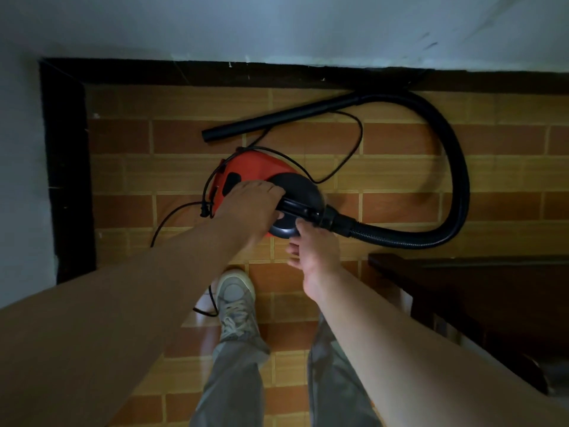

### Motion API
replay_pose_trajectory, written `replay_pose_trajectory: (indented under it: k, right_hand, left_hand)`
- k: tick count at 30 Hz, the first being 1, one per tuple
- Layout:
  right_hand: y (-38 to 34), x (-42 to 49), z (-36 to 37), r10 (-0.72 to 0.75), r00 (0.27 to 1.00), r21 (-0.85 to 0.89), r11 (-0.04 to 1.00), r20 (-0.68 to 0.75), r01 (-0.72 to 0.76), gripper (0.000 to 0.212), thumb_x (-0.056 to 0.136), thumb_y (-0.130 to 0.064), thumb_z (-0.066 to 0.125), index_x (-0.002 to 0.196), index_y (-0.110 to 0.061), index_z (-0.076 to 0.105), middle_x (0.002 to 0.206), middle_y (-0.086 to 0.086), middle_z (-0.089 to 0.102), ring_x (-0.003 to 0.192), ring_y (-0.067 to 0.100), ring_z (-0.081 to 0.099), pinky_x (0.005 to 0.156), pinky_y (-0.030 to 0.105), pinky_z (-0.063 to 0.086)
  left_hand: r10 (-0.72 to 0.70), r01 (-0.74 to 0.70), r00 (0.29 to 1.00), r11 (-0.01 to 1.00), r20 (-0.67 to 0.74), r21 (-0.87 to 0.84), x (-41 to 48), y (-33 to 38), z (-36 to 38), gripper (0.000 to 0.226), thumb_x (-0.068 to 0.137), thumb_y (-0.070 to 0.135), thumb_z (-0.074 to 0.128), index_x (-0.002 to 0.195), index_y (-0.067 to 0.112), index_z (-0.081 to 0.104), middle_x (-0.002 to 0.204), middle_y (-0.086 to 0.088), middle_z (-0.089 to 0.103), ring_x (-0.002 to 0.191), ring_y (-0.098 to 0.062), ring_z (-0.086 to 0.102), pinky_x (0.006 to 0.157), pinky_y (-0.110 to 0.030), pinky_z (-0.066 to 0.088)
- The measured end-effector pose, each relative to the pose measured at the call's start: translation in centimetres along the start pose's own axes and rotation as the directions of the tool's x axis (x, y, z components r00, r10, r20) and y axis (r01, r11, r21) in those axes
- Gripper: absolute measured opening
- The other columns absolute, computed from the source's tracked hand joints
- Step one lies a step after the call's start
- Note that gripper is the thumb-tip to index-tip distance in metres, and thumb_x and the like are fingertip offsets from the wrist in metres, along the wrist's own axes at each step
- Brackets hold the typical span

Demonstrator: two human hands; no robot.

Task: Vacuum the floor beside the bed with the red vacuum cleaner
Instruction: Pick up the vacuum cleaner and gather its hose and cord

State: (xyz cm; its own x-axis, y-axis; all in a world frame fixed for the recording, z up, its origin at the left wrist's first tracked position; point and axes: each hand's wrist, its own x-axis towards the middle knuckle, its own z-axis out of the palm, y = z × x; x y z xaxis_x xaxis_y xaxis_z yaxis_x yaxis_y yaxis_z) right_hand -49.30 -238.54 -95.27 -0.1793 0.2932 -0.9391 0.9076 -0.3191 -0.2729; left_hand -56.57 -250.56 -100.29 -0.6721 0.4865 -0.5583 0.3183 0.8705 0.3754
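The red canister vacuum cleaner (249,163) sits on the brick-patterned tile floor (400,143) by the wall corner; the left hand (249,204) has its grip curled round the top handle, likely to lift it; the right hand (311,251) steadies the black nose, pinching or not I cannot tell.

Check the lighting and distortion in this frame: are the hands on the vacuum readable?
Head view: dim, no glare; the red vacuum cleaner and the left hand gripping its top read clearly; the right hand at its black front is sharp, finger contact unclear; the black hose stands out on the tiles; dark furniture at right loses detail; wide-angle distortion stretches the frame's edges.
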Motion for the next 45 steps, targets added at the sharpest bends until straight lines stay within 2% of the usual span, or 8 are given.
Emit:
replay_pose_trajectory:
  k: [4, 11, 20, 27, 33, 35, 40, 45]
  right_hand:
    - [-1.2, 1.0, 1.7, 0.169, 0.984, 0.328, 0.928, 0.049, -0.176, 0.031, 0.098, -0.046, 0.057, 0.104, -0.016, 0.061, 0.102, 0.006, 0.070, 0.094, 0.020, 0.068, 0.091, 0.042, 0.055]
    - [-4.2, 1.0, 2.8, 0.271, 0.959, 0.470, 0.838, 0.083, -0.277, 0.026, 0.101, -0.028, 0.054, 0.120, -0.011, 0.061, 0.089, 0.008, 0.069, 0.078, 0.018, 0.069, 0.068, 0.029, 0.053]
    - [-4.2, 2.1, 0.3, 0.217, 0.975, 0.236, 0.951, -0.041, -0.201, 0.020, 0.097, -0.022, 0.061, 0.114, -0.012, 0.062, 0.094, 0.012, 0.071, 0.074, 0.020, 0.073, 0.061, 0.030, 0.055]
    - [-3.3, 3.4, -2.2, 0.208, 0.975, 0.163, 0.967, -0.076, -0.193, 0.019, 0.097, -0.023, 0.061, 0.112, -0.012, 0.061, 0.098, 0.013, 0.070, 0.083, 0.022, 0.071, 0.090, 0.041, 0.058]
    - [-2.9, 3.8, -3.4, 0.176, 0.983, 0.090, 0.981, -0.055, -0.170, 0.020, 0.095, -0.028, 0.063, 0.109, -0.014, 0.061, 0.095, 0.011, 0.071, 0.084, 0.022, 0.071, 0.087, 0.042, 0.058]
    - [-2.6, 4.1, -3.8, 0.158, 0.986, 0.010, 0.987, -0.058, -0.158, 0.027, 0.094, -0.035, 0.063, 0.110, -0.012, 0.062, 0.096, 0.011, 0.072, 0.084, 0.023, 0.071, 0.082, 0.042, 0.058]
    - [-1.7, 5.0, -5.2, 0.028, 0.983, -0.182, 0.981, -0.181, -0.062, 0.058, 0.089, -0.066, 0.055, 0.098, -0.010, 0.064, 0.080, 0.009, 0.074, 0.063, 0.018, 0.069, 0.058, 0.033, 0.060]
    - [-2.4, 6.9, -6.2, -0.241, 0.916, -0.448, 0.891, -0.321, 0.077, 0.072, 0.082, -0.076, 0.046, 0.092, -0.008, 0.068, 0.076, 0.010, 0.071, 0.058, 0.023, 0.068, 0.052, 0.032, 0.057]
  left_hand:
    - [0.015, -0.015, 1.000, 1.000, 0.021, 0.004, -0.2, -0.1, -0.1, 0.049, 0.103, 0.035, 0.052, 0.149, 0.019, 0.043, 0.148, -0.003, 0.051, 0.138, -0.022, 0.043, 0.116, -0.038, 0.031]
    - [0.052, -0.051, 0.998, 0.998, -0.023, 0.044, -0.5, 0.1, -0.6, 0.027, 0.102, 0.032, 0.049, 0.127, 0.022, 0.057, 0.117, 0.000, 0.061, 0.104, -0.019, 0.056, 0.087, -0.034, 0.045]
    - [0.024, -0.023, 0.999, 1.000, 0.026, -0.015, -1.1, 1.8, 0.6, 0.027, 0.105, 0.038, 0.046, 0.125, 0.022, 0.055, 0.110, 0.001, 0.060, 0.094, -0.017, 0.059, 0.080, -0.040, 0.055]
    - [-0.014, 0.021, 0.999, 0.981, 0.035, -0.195, -0.9, 3.4, 1.2, 0.032, 0.104, 0.042, 0.048, 0.128, 0.024, 0.059, 0.118, 0.005, 0.061, 0.102, -0.017, 0.061, 0.085, -0.040, 0.054]
    - [-0.346, 0.296, 0.937, 0.862, -0.051, -0.411, 1.4, -0.6, 2.6, 0.048, 0.098, 0.021, 0.060, 0.145, 0.018, 0.045, 0.144, -0.006, 0.049, 0.133, -0.025, 0.047, 0.106, -0.039, 0.042]
    - [-0.455, 0.403, 0.890, 0.786, 0.002, -0.469, 2.3, -2.3, 3.5, 0.052, 0.095, 0.019, 0.061, 0.144, 0.015, 0.044, 0.137, -0.011, 0.054, 0.125, -0.030, 0.055, 0.103, -0.044, 0.049]
    - [-0.610, 0.584, 0.736, 0.355, 0.293, -0.730, 3.0, -4.4, 5.2, 0.060, 0.095, 0.021, 0.057, 0.149, 0.010, 0.034, 0.119, -0.012, 0.061, 0.103, -0.029, 0.063, 0.091, -0.045, 0.056]
    - [-0.616, 0.574, 0.756, 0.463, 0.220, -0.675, 2.4, -5.8, 7.1, 0.031, 0.101, 0.019, 0.055, 0.131, 0.014, 0.053, 0.125, -0.006, 0.059, 0.113, -0.029, 0.061, 0.098, -0.044, 0.053]
